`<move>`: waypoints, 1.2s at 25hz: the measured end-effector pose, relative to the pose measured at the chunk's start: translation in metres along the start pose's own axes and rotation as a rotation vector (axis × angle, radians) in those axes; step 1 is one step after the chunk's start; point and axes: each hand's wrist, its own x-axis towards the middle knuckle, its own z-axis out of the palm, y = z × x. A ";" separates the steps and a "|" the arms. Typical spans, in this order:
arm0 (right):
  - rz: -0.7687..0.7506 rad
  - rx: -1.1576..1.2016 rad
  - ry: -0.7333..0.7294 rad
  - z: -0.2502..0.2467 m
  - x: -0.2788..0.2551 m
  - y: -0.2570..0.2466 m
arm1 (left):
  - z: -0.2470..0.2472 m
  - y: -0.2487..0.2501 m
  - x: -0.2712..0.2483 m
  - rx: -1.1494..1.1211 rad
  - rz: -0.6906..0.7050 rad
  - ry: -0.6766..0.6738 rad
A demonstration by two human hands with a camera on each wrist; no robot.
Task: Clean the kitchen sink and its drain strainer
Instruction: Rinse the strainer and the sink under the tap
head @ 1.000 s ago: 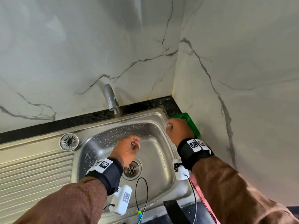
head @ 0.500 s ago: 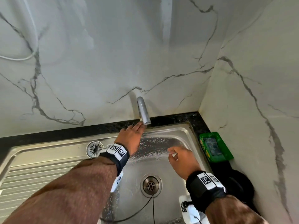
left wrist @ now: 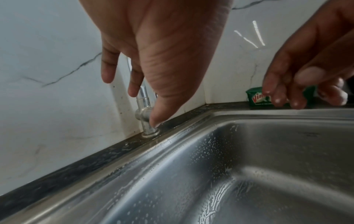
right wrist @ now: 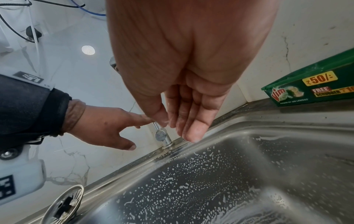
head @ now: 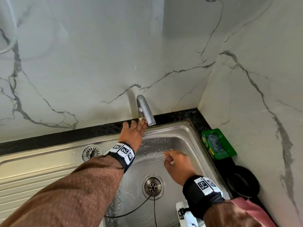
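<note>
The steel sink [head: 193, 141] has a wet, soap-flecked basin, and its drain [head: 153, 187] sits at the bottom with no strainer in it. A round metal strainer [head: 91, 152] lies on the drainboard to the left, also seen in the right wrist view [right wrist: 63, 204]. My left hand [head: 136, 126] reaches to the base of the tap [head: 146, 110] with its fingers straight; its thumb [left wrist: 155, 119] touches the tap's valve body. My right hand [head: 173, 159] hovers over the back of the basin, its fingers [right wrist: 191, 128] relaxed and holding nothing.
A green dish-soap box [head: 218, 145] with a scrubber in it stands on the black counter at the sink's right rim. A dark round object [head: 242, 179] lies in front of it. Marble walls close in behind and on the right. Thin sensor cables hang over the basin.
My left hand rose from the basin to the tap's base. My right hand left the green box and came back over the basin. The head view tilted up.
</note>
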 end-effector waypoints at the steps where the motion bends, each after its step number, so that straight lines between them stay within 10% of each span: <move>1: 0.005 0.007 0.006 0.003 0.002 -0.002 | 0.000 0.000 0.000 0.011 0.005 0.001; 13: 0.209 0.251 0.000 0.010 0.053 -0.045 | 0.020 0.014 0.008 -0.112 -0.178 -0.095; 18: 0.271 0.409 0.005 0.017 0.062 -0.040 | 0.027 0.012 0.002 -0.831 -0.296 0.180; 23: 0.249 0.363 -0.044 0.022 0.060 -0.037 | 0.023 0.050 -0.017 -1.993 -0.639 -0.242; 30: 0.245 0.337 0.063 0.014 0.059 -0.045 | 0.022 0.057 -0.031 -2.019 -0.562 -0.046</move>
